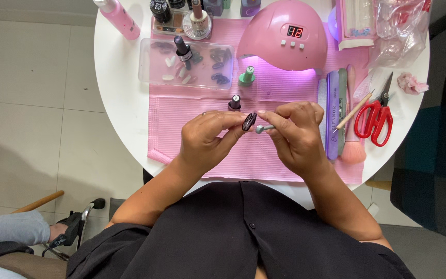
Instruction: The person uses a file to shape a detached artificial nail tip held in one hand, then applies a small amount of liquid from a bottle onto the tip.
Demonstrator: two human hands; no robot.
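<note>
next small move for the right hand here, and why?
Probably bring the small silver-tipped tool in the right hand the last bit leftward onto the dark nail tip. The left hand pinches that tip with its face turned toward the tool, and the tool's end sits just beside it, seemingly not yet touching.

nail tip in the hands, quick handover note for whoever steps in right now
Left hand pinches a dark nail tip over the pink mat.
Right hand holds a small brush, its head at the tip.
Open polish bottle stands just behind the hands; lamp is lit.
Done: tip looks dark-coated.
Left: cannot tell how much coating remains.
</note>
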